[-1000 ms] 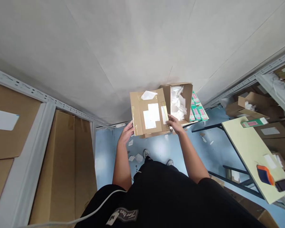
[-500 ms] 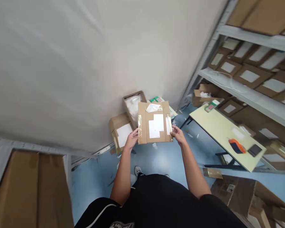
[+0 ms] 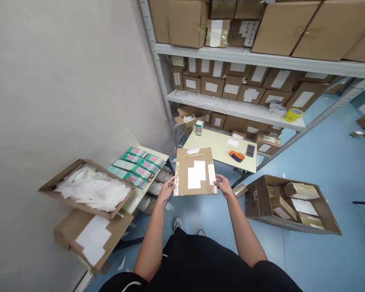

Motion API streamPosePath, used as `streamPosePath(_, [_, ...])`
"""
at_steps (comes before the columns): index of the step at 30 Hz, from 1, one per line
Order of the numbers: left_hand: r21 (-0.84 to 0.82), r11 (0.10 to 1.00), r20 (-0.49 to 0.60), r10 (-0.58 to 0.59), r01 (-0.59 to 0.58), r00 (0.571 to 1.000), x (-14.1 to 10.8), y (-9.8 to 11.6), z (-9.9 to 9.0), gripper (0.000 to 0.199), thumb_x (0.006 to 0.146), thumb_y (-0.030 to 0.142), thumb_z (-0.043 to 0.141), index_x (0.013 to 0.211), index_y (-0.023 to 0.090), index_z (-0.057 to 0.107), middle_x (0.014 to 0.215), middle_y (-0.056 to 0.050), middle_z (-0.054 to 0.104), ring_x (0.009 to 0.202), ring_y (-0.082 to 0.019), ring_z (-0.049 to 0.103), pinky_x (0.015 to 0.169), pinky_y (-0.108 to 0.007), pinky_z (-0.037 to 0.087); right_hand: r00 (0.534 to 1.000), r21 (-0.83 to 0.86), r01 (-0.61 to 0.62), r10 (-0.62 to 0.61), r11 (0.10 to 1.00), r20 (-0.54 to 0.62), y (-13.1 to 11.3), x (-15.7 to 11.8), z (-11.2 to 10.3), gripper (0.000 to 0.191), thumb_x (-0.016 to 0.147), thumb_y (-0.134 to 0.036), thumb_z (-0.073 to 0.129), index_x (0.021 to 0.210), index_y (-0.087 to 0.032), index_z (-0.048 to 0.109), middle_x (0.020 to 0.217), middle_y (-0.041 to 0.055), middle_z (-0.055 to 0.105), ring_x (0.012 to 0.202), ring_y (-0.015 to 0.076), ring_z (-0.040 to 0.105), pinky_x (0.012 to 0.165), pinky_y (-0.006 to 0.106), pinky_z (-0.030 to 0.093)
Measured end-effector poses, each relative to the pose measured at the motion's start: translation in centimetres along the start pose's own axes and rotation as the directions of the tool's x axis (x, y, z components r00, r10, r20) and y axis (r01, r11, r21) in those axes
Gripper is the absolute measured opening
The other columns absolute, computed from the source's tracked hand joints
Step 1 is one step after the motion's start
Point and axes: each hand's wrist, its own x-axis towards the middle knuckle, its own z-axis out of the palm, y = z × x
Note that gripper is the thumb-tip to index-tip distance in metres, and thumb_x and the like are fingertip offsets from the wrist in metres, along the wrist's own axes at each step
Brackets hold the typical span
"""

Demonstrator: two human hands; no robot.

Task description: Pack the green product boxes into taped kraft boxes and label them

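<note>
Brown carton [image 3: 195, 171] is held up in mid-air by both hands, supported by neither bench; in the view its top left part is backed by the near edge of the far bench [image 3: 213, 140]. Left edge of carton is gripped by the left hand [image 3: 166, 190], right edge by the right hand [image 3: 223, 184]; nothing else is held in either. As for progress, tape [image 3: 177, 178] is seen along the carton's left edge and white labels [image 3: 196, 177] are stuck on the upturned face, so closing and labelling on this side look done. A white scrap [image 3: 194, 151] is seen at its top edge; whether it is stuck down cannot be told. Underside is hidden, so its state cannot be judged. Setting down is not yet done. On the far bench, a green box [image 3: 198, 127] is stood at the far left corner, and an orange-and-blue object [image 3: 236, 156] is left near the front edge, towards the right corner. Green-and-pink boxes [image 3: 140, 170] are laid out along the left bench [image 3: 162, 155], unpacked. Smaller boxes [image 3: 301, 191] are already gathered in a large open carton [image 3: 254, 198] on the floor.
</note>
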Motion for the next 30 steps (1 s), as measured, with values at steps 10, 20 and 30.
streamPosePath(10, [0.063,0.997,0.244,-0.053,0.038,0.968,13.3,3.3,4.7,0.076,0.068,0.032,0.083,0.14,0.017,0.066,0.11,-0.01,0.077,0.072,-0.015,0.07,0.059,-0.023,0.05,0.971,0.106,-0.016,0.041,0.994,-0.237,-0.6,3.8,-2.4,0.052,0.051,-0.033,0.075,0.101,-0.022,0.068,0.069,-0.0027,0.064,0.061,0.018,0.062,0.056,0.03,0.048])
streamPosePath(20, [0.081,0.994,0.498,0.029,-0.08,0.867,26.0,11.0,8.1,0.063,0.07,0.028,0.079,0.131,0.014,0.071,0.119,-0.014,0.077,0.101,-0.025,0.074,0.08,-0.032,0.059,0.883,0.151,0.095,-0.014,0.984,-0.468,-5.1,10.3,-0.5,0.053,0.054,-0.029,0.073,0.105,-0.021,0.066,0.079,-0.0013,0.067,0.063,0.0162,0.063,0.052,0.025,0.047])
streamPosePath(30, [0.206,0.953,0.557,0.074,-0.224,0.827,32.9,14.2,15.4,0.07,0.074,0.036,0.072,0.14,0.014,0.065,0.107,-0.01,0.072,0.095,-0.022,0.071,0.081,-0.031,0.055,0.832,0.22,0.179,-0.028,0.959,-0.554,-6.5,14.5,-4.6,0.055,0.054,-0.029,0.077,0.108,-0.022,0.068,0.079,-0.0031,0.068,0.064,0.0162,0.064,0.054,0.025,0.047])
